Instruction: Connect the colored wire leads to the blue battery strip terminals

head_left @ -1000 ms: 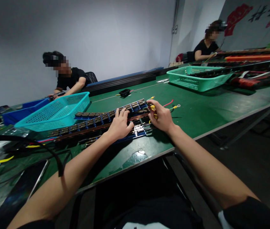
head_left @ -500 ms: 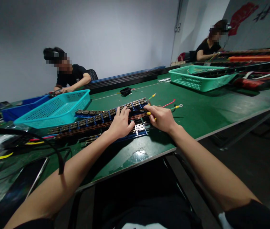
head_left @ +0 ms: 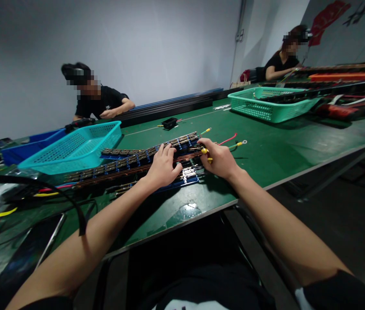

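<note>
In the head view both bare forearms reach from the near edge out over the green table (head_left: 276, 155). The left hand (head_left: 163, 168) lies palm down on a long strip (head_left: 131, 162) of copper-coloured bars and blue clips; its fingers (head_left: 166, 150) are spread a little and press flat on the strip, gripping nothing. The right hand (head_left: 219, 158) sits just right of it at the strip's right end, wrist bent inward, thumb and forefinger pinched on a small yellow connector (head_left: 205, 151) that touches the strip. A red wire (head_left: 229, 139) and a green wire with a ring end (head_left: 239, 144) trail from beyond that hand onto the table.

The strip runs from the middle of the table toward the left, beside a light blue basket (head_left: 72, 148). Its near edge is hidden under both hands, and its left end fades into shadow among dark cables (head_left: 72, 206). What the yellow connector joins to is too small to tell.

Farther off, a small black box (head_left: 169, 123) lies on the table, and a green basket (head_left: 266, 105) stands far right. One person in black (head_left: 105, 103) sits at the far left side, another (head_left: 281, 64) at the far right; what their hands hold cannot be made out. The lower corners cut off both of the wearer's upper arms.
</note>
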A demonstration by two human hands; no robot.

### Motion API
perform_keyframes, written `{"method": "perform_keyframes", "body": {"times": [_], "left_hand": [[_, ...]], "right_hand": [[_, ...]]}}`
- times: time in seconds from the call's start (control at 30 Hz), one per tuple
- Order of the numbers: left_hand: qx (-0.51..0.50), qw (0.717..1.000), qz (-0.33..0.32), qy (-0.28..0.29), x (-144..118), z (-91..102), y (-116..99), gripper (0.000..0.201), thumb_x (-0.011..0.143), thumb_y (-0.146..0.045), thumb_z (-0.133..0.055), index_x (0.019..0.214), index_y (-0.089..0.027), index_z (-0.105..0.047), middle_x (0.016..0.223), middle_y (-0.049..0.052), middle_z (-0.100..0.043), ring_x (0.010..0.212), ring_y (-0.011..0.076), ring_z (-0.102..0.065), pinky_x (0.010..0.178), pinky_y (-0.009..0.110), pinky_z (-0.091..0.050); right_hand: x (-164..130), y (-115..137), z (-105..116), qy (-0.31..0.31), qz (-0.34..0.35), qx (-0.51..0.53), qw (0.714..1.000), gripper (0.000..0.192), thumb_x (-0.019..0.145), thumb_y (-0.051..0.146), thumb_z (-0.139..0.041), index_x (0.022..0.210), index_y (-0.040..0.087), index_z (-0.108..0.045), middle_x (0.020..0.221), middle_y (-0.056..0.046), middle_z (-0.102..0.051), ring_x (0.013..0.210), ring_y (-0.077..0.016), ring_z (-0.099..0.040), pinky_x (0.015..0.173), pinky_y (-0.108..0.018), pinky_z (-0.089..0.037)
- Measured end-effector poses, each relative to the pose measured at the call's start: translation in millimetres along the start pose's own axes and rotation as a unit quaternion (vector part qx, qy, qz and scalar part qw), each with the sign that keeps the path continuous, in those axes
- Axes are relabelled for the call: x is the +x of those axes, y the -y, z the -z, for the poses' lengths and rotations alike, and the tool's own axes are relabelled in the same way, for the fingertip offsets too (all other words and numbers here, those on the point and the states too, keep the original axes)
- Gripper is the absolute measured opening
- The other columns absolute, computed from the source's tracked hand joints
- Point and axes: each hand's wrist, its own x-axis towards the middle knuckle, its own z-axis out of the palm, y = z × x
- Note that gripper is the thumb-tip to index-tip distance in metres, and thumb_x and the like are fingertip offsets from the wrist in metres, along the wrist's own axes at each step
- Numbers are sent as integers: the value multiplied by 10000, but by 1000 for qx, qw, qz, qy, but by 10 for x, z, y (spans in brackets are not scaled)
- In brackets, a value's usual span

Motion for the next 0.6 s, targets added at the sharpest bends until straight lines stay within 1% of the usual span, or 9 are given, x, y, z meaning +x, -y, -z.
{"method": "perform_keyframes", "body": {"times": [0.13, 0.2, 0.27, 0.33, 0.37, 0.4, 0.47, 0.53, 0.6], "left_hand": [[-4, 1000, -2, 1, -3, 1, 0, 485, 910, -325, -502, 1332, -87, -481, 1573, 226, -386, 1523, 395, -229, 1221, 564, -269], [-1, 1000, -1, 5, -5, 5, -4, 489, 915, -325, -497, 1340, -82, -479, 1579, 226, -376, 1525, 395, -222, 1218, 557, -279], [7, 1000, 1, 13, -5, 17, -15, 490, 921, -323, -497, 1342, -72, -486, 1585, 233, -364, 1527, 396, -217, 1220, 545, -279], [20, 1000, 5, 23, -6, 32, -30, 474, 930, -329, -494, 1329, -74, -510, 1596, 235, -345, 1529, 399, -212, 1218, 544, -282], [26, 999, 7, 28, -7, 41, -39, 456, 935, -336, -490, 1312, -82, -529, 1603, 230, -337, 1531, 398, -208, 1215, 546, -288], [33, 999, 9, 31, -9, 49, -47, 433, 940, -344, -485, 1288, -94, -550, 1610, 221, -331, 1533, 395, -206, 1211, 546, -295], [46, 998, 11, 36, -13, 62, -59, 392, 949, -362, -480, 1232, -115, -589, 1619, 204, -328, 1535, 388, -206, 1206, 542, -308], [57, 998, 9, 38, -15, 68, -65, 371, 955, -372, -478, 1196, -122, -610, 1623, 195, -328, 1537, 379, -207, 1206, 534, -313], [61, 997, 9, 41, -15, 69, -65, 370, 958, -374, -479, 1190, -121, -616, 1626, 195, -324, 1538, 376, -206, 1205, 527, -318]], "right_hand": [[7, -1, -37, -40, -66, 31, 997, 401, 816, 140, -496, 1205, 236, -498, 827, -21, -727, 636, -175, -683, 598, -279, -522], [6, -11, -40, -51, -87, 37, 994, 398, 811, 144, -499, 1198, 241, -492, 804, -8, -716, 596, -160, -665, 569, -267, -508], [-3, -10, -10, -50, -88, 38, 994, 404, 836, 156, -493, 1229, 252, -488, 893, -22, -744, 622, -157, -682, 581, -270, -519], [-26, 12, 55, -52, -75, 41, 995, 442, 870, 165, -481, 1301, 264, -469, 1031, -39, -765, 633, -149, -693, 592, -274, -532], [-44, 31, 95, -61, -69, 47, 995, 477, 880, 167, -482, 1345, 266, -447, 1087, -45, -764, 607, -137, -684, 580, -270, -532], [-69, 55, 137, -76, -67, 53, 993, 517, 875, 163, -491, 1378, 263, -428, 1118, -49, -762, 566, -122, -663, 565, -265, -529], [-133, 108, 212, -133, -82, 68, 985, 563, 849, 158, -523, 1396, 250, -426, 1126, -53, -759, 542, -108, -643, 554, -253, -530], [-208, 150, 258, -192, -120, 77, 971, 579, 827, 146, -536, 1389, 252, -444, 1098, -40, -757, 551, -103, -636, 538, -236, -522], [-272, 169, 273, -220, -152, 77, 960, 551, 820, 145, -539, 1357, 254, -484, 1035, -20, -759, 544, -100, -623, 523, -226, -513]]}}
